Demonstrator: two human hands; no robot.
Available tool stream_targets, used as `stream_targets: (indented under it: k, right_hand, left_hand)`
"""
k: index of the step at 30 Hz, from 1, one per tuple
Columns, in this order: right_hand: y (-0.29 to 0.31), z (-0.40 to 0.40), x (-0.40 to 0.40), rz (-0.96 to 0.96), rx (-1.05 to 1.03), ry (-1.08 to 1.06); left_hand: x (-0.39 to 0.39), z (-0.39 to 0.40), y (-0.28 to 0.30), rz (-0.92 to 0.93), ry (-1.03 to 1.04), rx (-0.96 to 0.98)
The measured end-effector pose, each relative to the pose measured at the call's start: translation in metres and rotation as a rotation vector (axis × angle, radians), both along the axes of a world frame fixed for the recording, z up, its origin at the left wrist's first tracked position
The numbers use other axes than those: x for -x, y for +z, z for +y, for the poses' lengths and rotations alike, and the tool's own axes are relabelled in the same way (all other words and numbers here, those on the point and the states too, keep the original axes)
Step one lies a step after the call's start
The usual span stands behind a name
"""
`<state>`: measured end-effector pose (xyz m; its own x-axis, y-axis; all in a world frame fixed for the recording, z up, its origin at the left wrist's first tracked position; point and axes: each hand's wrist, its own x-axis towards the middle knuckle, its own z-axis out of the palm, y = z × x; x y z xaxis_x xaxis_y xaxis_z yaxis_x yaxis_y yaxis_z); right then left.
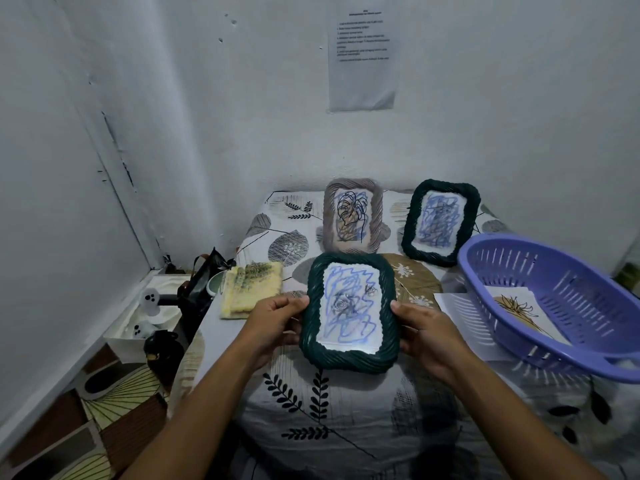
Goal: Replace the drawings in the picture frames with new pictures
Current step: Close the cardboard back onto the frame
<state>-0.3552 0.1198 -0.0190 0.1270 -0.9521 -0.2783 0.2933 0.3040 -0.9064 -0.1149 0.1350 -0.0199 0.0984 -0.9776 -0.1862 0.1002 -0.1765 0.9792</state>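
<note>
Above the near part of the counter [346, 427], which is draped in a leaf-print cloth, both hands hold a dark green frame [349, 311] off the surface: the left hand [273, 323] grips its left edge with curled fingers and thumb on the front rim, and the right hand [426, 332] grips the right edge the same way. The frame faces the person, glass side up, tilted back a little, with its long axis running near to far and its top edge away. Inside it shows a blue scribble over a grey rose. This looks like the start of the first swap: the frame is picked up but not yet opened. Next, I judge, it must be turned over to reach the backing, which is hidden here. To the right, a purple basket [540, 271] holds a new picture [519, 308]. Farther back stand a grey frame [353, 214] and a second green frame [441, 221], upright in portrait, facing the person, each with a scribbled drawing.
</note>
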Motion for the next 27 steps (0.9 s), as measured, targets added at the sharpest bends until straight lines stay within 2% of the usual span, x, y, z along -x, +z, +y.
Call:
stream_targets:
  k: [5, 17, 19, 22, 25, 27]
  right_hand:
    - [0.002, -0.002, 0.008, 0.15, 0.0, -0.009]
    - [-0.01, -0.033, 0.016, 0.778, 0.117, 0.075]
    - [-0.012, -0.035, 0.016, 0.852, 0.145, 0.092]
    - [-0.014, -0.036, 0.016, 0.999, 0.209, 0.119]
    - [-0.008, -0.031, 0.019, 1.09, 0.337, 0.198]
    - [-0.003, -0.026, 0.025, 1.105, 0.411, 0.332]
  left_hand:
    - [0.007, -0.002, -0.006, -0.117, -0.015, -0.096]
    - [0.02, -0.02, -0.018, -0.471, -0.005, -0.137]
    - [0.02, -0.021, -0.02, -0.58, 0.005, -0.092]
    - [0.016, -0.024, -0.025, -0.964, -0.003, 0.076]
    - [0.011, -0.022, -0.026, -1.003, -0.041, 0.243]
    - [0.005, -0.019, -0.024, -1.013, -0.174, 0.314]
